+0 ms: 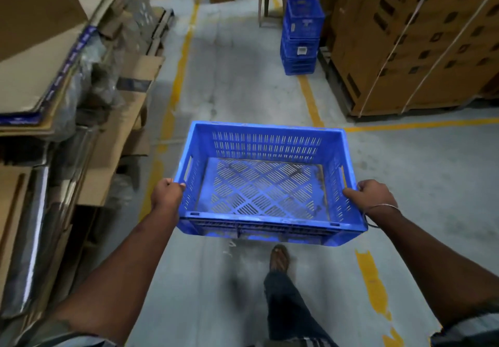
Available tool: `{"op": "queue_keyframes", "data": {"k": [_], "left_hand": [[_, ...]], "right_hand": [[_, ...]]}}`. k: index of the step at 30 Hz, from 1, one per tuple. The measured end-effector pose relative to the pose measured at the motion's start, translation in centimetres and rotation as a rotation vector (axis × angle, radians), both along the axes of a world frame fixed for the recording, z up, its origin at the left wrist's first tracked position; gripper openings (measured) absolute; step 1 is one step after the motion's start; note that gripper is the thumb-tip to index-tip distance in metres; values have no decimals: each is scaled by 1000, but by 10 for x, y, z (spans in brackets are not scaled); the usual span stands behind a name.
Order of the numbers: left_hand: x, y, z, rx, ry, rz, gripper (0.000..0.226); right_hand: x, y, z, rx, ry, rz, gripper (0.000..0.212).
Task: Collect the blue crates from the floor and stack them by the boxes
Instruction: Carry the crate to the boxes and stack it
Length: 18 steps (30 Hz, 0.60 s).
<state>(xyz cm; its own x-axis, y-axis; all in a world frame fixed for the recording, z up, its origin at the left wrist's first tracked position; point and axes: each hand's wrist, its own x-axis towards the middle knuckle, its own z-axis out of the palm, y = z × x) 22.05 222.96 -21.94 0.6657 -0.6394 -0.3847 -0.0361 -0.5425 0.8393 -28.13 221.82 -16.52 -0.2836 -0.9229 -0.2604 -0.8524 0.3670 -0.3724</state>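
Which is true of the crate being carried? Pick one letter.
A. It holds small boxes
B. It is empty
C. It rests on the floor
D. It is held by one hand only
B: the carried crate shows its bare slotted bottom, gripped by the left hand and right hand above the floor.

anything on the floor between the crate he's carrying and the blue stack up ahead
Nothing visible does. The crate, held by the left hand and right hand, faces bare floor up to the stack of crates; the chair stands just left of it.
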Motion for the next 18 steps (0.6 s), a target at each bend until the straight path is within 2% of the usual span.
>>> {"op": "queue_keyframes", "data": {"k": [10, 14, 18], "left_hand": [[-4, -262, 20, -25, -11, 92, 18], [11, -363, 24, -21, -28, 85, 8], [33, -487, 19, -31, -50, 65, 16]], "right_hand": [[8, -298, 8, -71, -28, 62, 51], [21, -405, 9, -113, -32, 80, 53], [39, -522, -1, -134, -50, 90, 50]]}}
